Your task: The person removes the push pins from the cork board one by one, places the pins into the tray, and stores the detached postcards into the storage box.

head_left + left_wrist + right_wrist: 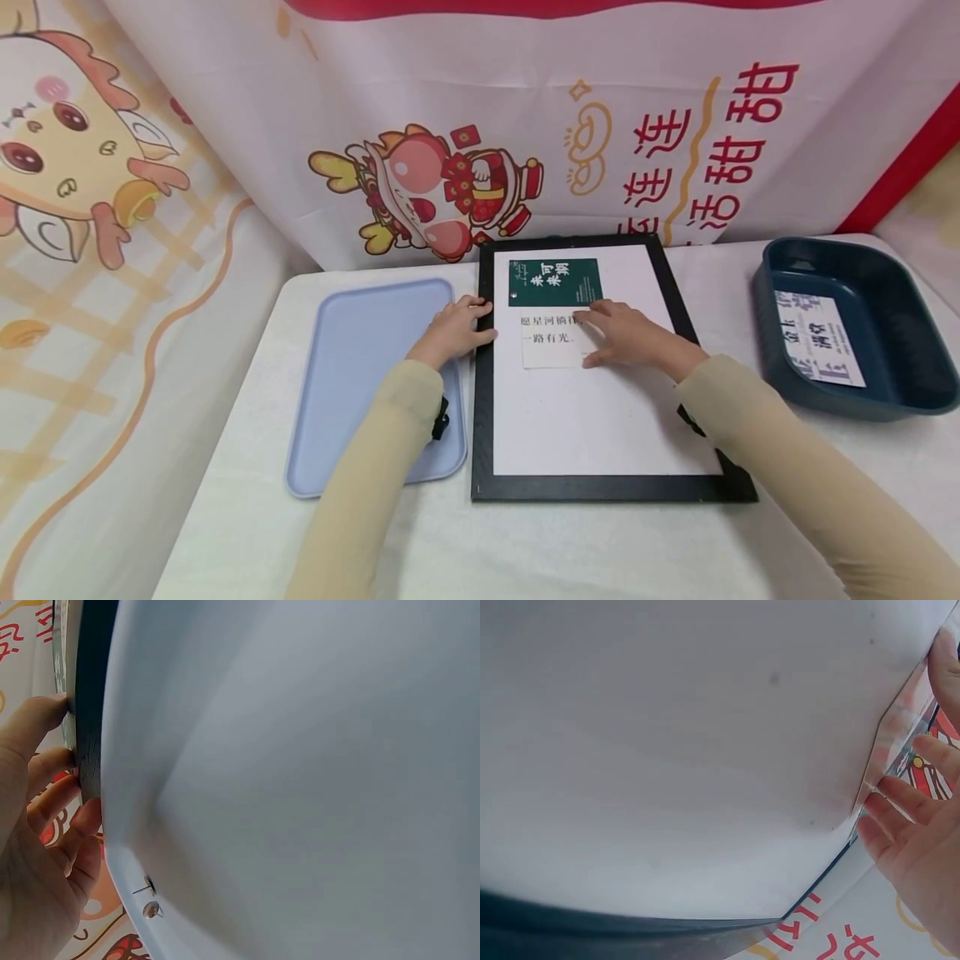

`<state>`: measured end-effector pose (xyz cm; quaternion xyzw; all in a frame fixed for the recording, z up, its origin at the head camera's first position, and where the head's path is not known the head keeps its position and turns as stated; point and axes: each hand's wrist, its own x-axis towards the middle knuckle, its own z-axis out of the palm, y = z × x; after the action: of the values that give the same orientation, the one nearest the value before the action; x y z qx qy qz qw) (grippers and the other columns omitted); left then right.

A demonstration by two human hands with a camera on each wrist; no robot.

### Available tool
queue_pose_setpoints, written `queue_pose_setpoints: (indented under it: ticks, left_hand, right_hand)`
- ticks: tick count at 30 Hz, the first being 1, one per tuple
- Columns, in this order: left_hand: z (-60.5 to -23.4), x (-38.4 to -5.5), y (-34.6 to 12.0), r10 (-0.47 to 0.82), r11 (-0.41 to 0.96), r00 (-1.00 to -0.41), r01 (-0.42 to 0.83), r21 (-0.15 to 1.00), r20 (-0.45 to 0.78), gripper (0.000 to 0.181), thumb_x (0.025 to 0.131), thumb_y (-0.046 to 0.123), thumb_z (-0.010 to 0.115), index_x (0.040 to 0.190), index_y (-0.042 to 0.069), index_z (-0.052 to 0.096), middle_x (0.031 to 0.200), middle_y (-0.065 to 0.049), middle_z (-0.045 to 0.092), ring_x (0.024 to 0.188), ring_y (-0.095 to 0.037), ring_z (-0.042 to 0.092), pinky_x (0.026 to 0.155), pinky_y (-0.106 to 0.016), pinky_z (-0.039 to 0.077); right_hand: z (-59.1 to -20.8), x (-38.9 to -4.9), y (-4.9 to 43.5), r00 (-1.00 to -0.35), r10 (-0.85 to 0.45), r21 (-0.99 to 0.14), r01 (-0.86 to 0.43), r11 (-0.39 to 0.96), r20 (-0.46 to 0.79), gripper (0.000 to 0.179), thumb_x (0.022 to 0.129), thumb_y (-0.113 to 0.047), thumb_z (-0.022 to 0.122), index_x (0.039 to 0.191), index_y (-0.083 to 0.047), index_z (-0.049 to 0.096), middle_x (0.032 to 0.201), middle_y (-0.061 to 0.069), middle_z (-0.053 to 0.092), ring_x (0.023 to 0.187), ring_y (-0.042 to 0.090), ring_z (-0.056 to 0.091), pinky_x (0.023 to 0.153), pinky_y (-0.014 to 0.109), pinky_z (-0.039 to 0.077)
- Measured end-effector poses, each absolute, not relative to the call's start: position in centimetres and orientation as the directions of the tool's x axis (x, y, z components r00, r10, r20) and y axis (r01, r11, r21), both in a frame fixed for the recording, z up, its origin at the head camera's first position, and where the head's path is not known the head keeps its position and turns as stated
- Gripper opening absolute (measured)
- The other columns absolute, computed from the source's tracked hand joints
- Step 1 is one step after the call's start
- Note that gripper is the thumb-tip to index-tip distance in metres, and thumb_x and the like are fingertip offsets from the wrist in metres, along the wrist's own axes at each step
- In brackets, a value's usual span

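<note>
A black-framed white board [607, 417] lies on the table. Near its far end is a green card [555, 283] with white lettering, a small pin head at its lower left corner. Just below sits a white card [551, 342] with printed characters. My right hand [630, 333] rests its fingertips and thumb on the white card's right side, covering part of it; the right wrist view shows this hand [922, 825] with fingers spread over the card's edge. On the board's left edge, my left hand [450, 332] touches the black frame [90, 750] with thumb and fingertips.
Left of the board lies a pale blue tray [375, 375]; in the left wrist view, thumbtacks [151, 909] lie in its corner. To the right, a dark blue bin [900, 333] holds a patterned card [821, 340]. A printed cloth [487, 83] hangs behind the table.
</note>
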<state>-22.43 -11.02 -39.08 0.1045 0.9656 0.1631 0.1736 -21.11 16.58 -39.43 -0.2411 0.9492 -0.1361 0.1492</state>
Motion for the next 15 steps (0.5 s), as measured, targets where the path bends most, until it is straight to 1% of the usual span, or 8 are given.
queue_pose_setpoints:
  ticks: [6, 9, 15]
  left_hand:
    - [-39.10, -22.52, -10.99, 0.257, 0.926, -0.916, 0.142, 0.349, -0.309, 0.064, 0.095, 0.043, 0.054, 0.150, 0.019, 0.031, 0.158, -0.003, 0.026, 0.141, -0.032, 0.030, 0.118, -0.048, 0.023]
    - [-39.14, -22.52, -10.99, 0.254, 0.926, -0.916, 0.139, 0.350, -0.309, 0.064, 0.095, 0.043, 0.054, 0.149, 0.019, 0.031, 0.158, -0.003, 0.026, 0.141, -0.031, 0.030, 0.118, -0.048, 0.022]
    - [-39.14, -22.40, -10.98, 0.249, 0.924, -0.919, 0.131, 0.359, -0.305, 0.064, 0.095, 0.042, 0.054, 0.150, 0.019, 0.031, 0.158, -0.003, 0.026, 0.142, -0.031, 0.030, 0.118, -0.048, 0.023]
  right_hand:
    - [-39.31, -21.35, 16.19, -0.846, -0.481, -0.316, -0.403, 0.859, -0.229, 0.080, 0.076, -0.036, 0.078, 0.144, -0.010, 0.043, 0.141, 0.023, 0.041, 0.126, 0.042, 0.041, 0.107, 0.058, 0.032]
    - [-39.43, -21.54, 16.09, -0.850, -0.468, -0.312, -0.389, 0.867, -0.240, 0.080, 0.076, -0.037, 0.079, 0.143, -0.013, 0.044, 0.140, 0.023, 0.041, 0.124, 0.040, 0.041, 0.106, 0.057, 0.032]
    - [-39.55, -21.89, 16.00, -0.858, -0.446, -0.331, -0.356, 0.874, -0.256, 0.080, 0.073, -0.037, 0.081, 0.142, -0.014, 0.046, 0.136, 0.022, 0.041, 0.118, 0.038, 0.040, 0.102, 0.055, 0.033]
